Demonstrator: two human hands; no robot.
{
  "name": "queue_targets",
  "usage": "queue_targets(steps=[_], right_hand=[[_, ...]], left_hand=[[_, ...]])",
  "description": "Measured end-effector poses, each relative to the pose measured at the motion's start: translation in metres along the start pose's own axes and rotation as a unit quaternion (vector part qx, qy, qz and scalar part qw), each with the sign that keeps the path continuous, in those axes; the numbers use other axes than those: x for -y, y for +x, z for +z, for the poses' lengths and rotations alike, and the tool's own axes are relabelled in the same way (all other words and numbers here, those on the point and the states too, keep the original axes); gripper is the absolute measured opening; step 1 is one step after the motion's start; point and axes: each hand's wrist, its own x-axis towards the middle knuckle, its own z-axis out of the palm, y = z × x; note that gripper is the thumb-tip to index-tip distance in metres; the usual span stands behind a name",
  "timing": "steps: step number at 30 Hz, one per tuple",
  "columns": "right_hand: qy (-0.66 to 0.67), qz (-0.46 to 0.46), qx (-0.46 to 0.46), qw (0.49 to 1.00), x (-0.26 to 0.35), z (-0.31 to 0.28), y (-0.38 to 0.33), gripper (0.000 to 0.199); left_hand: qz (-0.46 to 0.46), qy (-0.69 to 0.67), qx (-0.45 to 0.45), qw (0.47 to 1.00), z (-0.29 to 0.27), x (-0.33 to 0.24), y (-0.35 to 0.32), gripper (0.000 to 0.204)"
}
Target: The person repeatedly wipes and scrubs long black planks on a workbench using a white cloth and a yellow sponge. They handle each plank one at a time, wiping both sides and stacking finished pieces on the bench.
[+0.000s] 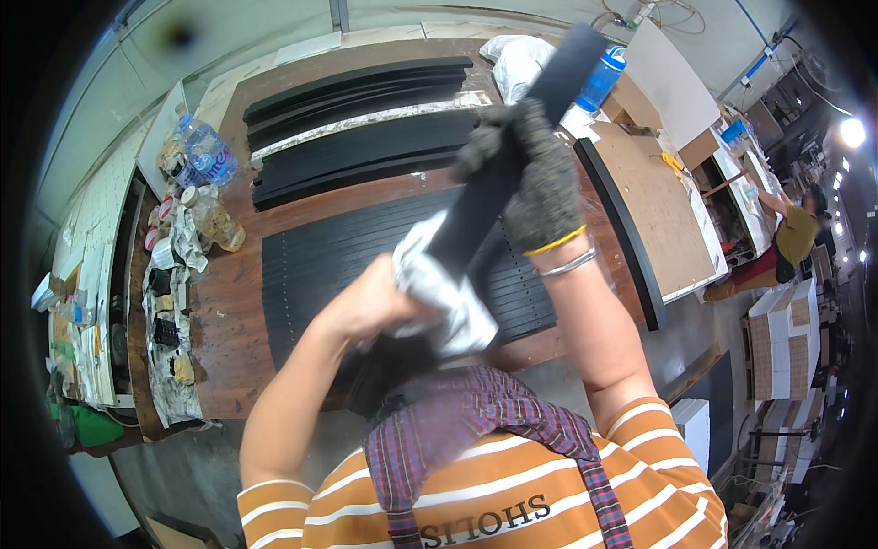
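Note:
My right hand [546, 188], in a dark grey knitted glove with a yellow cuff edge, is closed around a long black board [480, 206]. The board slants from the upper right down toward my chest and is smeared by motion. Bare and bent at the wrist, my left hand [373, 297] grips a crumpled white cloth [444, 306] wrapped against the board's lower part. Beneath both hands lies a row of black slats [329, 274] side by side on the brown table [224, 320]. The board's lower end is partly hidden by the cloth and my left hand.
Stacked black boards [366, 151] lie at the table's far side, and one long black board [622, 233] runs along its right edge. Plastic bottles [208, 156] and rags stand at the left. A blue bottle [601, 80] is at the back right. Another person [794, 233] works far right.

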Motion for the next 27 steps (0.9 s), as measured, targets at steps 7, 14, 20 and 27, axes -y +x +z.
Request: queue_targets(steps=[7, 14, 20, 27], right_hand=[[-0.023, -0.126, -0.193, 0.973, 0.097, -0.068, -0.001, 0.043], [0.034, 0.044, -0.069, 0.996, 0.003, -0.015, -0.009, 0.041], [0.043, -0.092, -0.137, 0.985, 0.061, -0.034, -0.007, 0.043], [0.047, -0.082, -0.203, 0.975, 0.048, -0.052, -0.01, 0.044]], left_hand=[[-0.147, 0.129, -0.116, 0.974, -0.075, 0.044, -0.122, 0.042], [-0.073, 0.101, -0.076, 0.989, -0.002, -0.047, 0.017, 0.031], [-0.067, 0.042, 0.048, 0.996, 0.011, 0.001, -0.004, 0.031], [-0.17, 0.076, 0.039, 0.982, 0.006, 0.006, -0.03, 0.028]])
